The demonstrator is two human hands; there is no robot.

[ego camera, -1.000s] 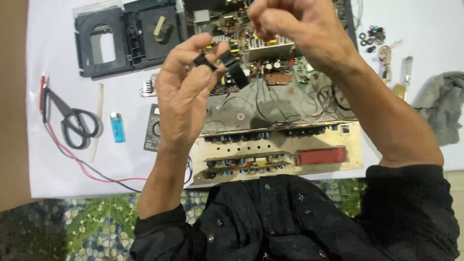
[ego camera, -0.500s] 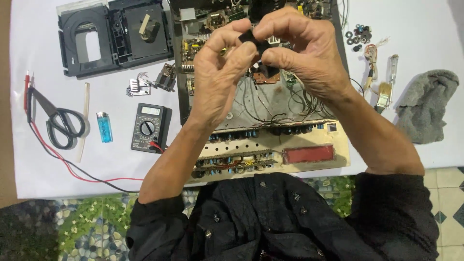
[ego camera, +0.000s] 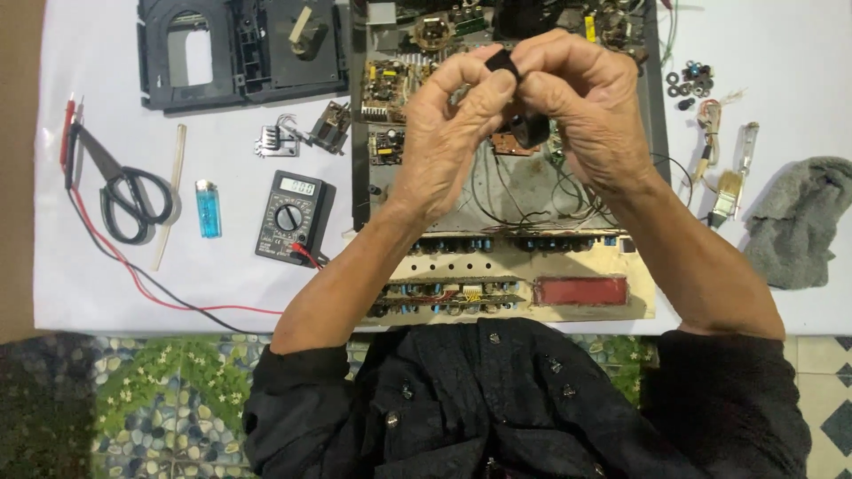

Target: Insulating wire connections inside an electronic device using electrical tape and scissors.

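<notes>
Both my hands are raised over an opened electronics chassis [ego camera: 532, 204] full of circuit boards and wires. My left hand [ego camera: 453, 133] and my right hand [ego camera: 586, 106] meet fingertip to fingertip, pinching a small black part [ego camera: 519, 98] between them. The part is mostly hidden by my fingers, so its shape is unclear. A long cream front-panel board [ego camera: 532, 284] with a red window lies at the chassis's near edge.
On the white sheet to the left lie a black multimeter [ego camera: 293, 217] with red and black leads, a blue lighter [ego camera: 208, 208], scissors [ego camera: 129, 195] and a black plastic cover [ego camera: 240, 49]. To the right are a small brush [ego camera: 728, 191], loose washers [ego camera: 690, 82] and a grey cloth [ego camera: 799, 217].
My two hands have come together over the chassis and now both grip the black part. The view has shifted, so the table items sit lower and farther right.
</notes>
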